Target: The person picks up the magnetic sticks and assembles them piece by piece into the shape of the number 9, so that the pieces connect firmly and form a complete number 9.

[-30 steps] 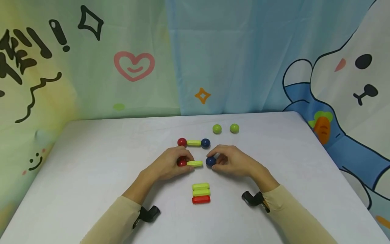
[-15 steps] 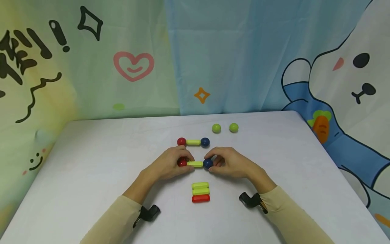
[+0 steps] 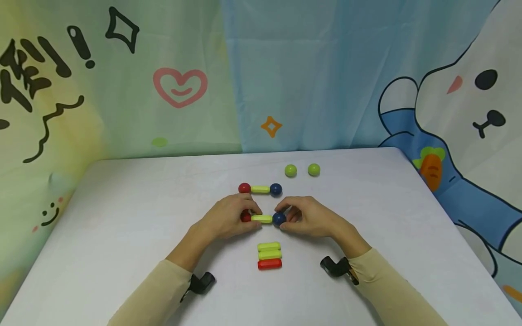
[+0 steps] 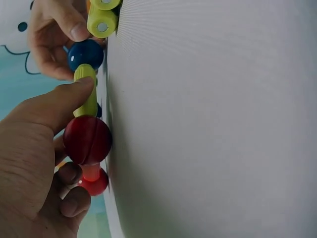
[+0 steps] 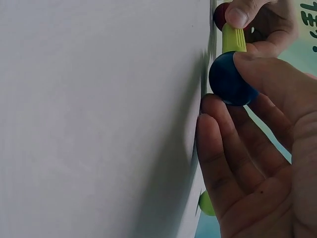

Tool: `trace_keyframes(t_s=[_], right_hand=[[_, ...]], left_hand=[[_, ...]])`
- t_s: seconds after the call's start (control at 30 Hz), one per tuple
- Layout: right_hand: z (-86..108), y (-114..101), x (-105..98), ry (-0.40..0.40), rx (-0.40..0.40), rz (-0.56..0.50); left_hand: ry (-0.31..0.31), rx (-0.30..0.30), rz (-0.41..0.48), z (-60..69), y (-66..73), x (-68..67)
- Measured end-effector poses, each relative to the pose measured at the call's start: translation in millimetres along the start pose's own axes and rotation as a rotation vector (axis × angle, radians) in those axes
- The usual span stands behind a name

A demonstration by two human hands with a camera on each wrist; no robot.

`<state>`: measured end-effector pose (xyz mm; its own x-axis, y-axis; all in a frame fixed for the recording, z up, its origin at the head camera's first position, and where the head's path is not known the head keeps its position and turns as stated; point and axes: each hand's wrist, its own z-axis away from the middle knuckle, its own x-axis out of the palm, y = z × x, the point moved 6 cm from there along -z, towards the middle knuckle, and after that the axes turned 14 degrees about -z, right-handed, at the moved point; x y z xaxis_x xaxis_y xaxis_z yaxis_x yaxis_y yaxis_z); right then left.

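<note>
A yellow-green magnetic stick (image 3: 262,218) joins a red ball (image 4: 88,140) to a dark blue ball (image 3: 279,219), in one straight row. My left hand (image 3: 230,217) pinches the stick near its red end, partly covering the red ball. On the other side, my right hand (image 3: 311,218) holds the blue ball between thumb and fingers. The left wrist view has the left thumb lying along the stick; from the right wrist, the blue ball (image 5: 231,79) touches the stick's end. Just beyond the hands lies a matching row: red ball (image 3: 244,188), yellow-green stick (image 3: 260,189), blue ball (image 3: 276,189).
Two green balls (image 3: 302,170) sit apart near the table's back edge. Closer to the person, two yellow-green sticks (image 3: 269,251) and a red stick (image 3: 269,264) lie side by side. The white table (image 3: 142,226) meets a printed curtain (image 3: 302,90) behind.
The right hand has moved left with the blue ball, and the gap between ball and stick has closed. The left hand has barely moved. During the last half second little differs.
</note>
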<state>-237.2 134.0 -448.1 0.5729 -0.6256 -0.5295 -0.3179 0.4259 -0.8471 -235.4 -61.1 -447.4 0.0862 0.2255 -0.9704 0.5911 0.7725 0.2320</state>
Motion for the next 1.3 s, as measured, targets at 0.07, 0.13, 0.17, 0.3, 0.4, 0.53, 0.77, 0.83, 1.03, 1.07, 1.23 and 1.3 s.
trace_keyframes(t_s=[0.07, 0.13, 0.17, 0.3, 0.4, 0.53, 0.77, 0.83, 1.03, 1.07, 1.23, 1.3], right_hand=[[0.1, 0, 0, -0.002, 0.008, -0.008], [0.5, 0, 1, -0.005, 0.015, -0.014], [0.8, 0, 1, -0.005, 0.015, -0.017], [2.6, -5, -1, 0.023, -0.039, 0.002], [4.9, -11, -4, 0.072, -0.145, 0.009], [7.6, -24, -1, 0.061, -0.265, -0.01], [8.2, -42, 21, -0.111, -0.302, 0.049], [7.5, -44, 27, -0.15, -0.287, 0.086], [1.6, -44, 38, -0.215, -0.199, 0.19], [1.2, -45, 38, -0.216, -0.194, 0.199], [4.0, -43, 37, -0.234, -0.129, 0.208], [5.8, -42, 35, -0.242, -0.092, 0.208]], left_hand=[[0.002, 0.016, -0.018, -1.5, 2.7, -1.0], [0.001, 0.031, -0.028, -3.8, 5.4, -1.6], [0.0, 0.037, -0.033, -4.9, 6.7, -1.8], [-0.009, 0.046, -0.042, -8.6, 9.1, -1.0], [-0.008, 0.049, -0.034, -9.8, 8.7, -0.1], [0.007, 0.066, -0.008, -9.9, 7.6, 0.7], [0.016, 0.067, 0.002, -7.7, 5.2, 1.7], [0.016, 0.064, 0.003, -7.3, 5.1, 1.4], [0.016, 0.045, -0.004, -6.7, 3.0, -1.1], [0.017, 0.042, -0.009, -6.7, 2.6, -1.6], [-0.002, 0.027, -0.005, -6.9, 1.8, -0.1], [-0.009, 0.028, -0.001, -7.1, 2.0, 1.1]])
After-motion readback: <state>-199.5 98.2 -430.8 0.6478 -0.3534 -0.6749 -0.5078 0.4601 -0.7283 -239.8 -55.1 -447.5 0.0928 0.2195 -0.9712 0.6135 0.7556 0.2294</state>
